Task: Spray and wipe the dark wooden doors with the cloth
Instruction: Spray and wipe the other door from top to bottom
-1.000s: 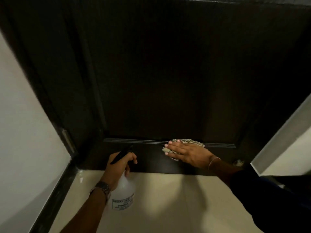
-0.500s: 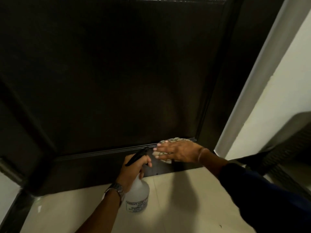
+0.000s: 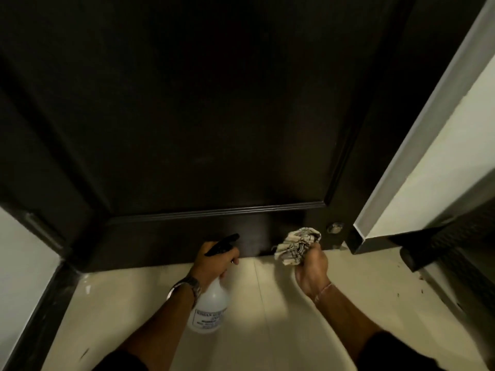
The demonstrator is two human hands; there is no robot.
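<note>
L hand [image 3: 214,263] grips spray bottle [image 3: 210,306] at neck, long axis upright-ish, black nozzle aimed at door [image 3: 214,116] bottom rail. R hand [image 3: 312,269] clutches bunched cloth [image 3: 297,243], just off door's lower right corner, above floor [image 3: 281,330].

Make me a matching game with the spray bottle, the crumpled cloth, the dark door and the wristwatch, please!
Things:
1. white plastic spray bottle with a black trigger
2. crumpled checked cloth
3. dark wooden door
4. metal wristwatch

Places:
A. on the left wrist
B. gripped in the right hand
C. upright in front of the person, bottom edge at the pale floor
D. held in the left hand, nozzle pointing at the door's bottom rail

Pairs: 1-D, 2-B, 3-C, 4-A
</note>
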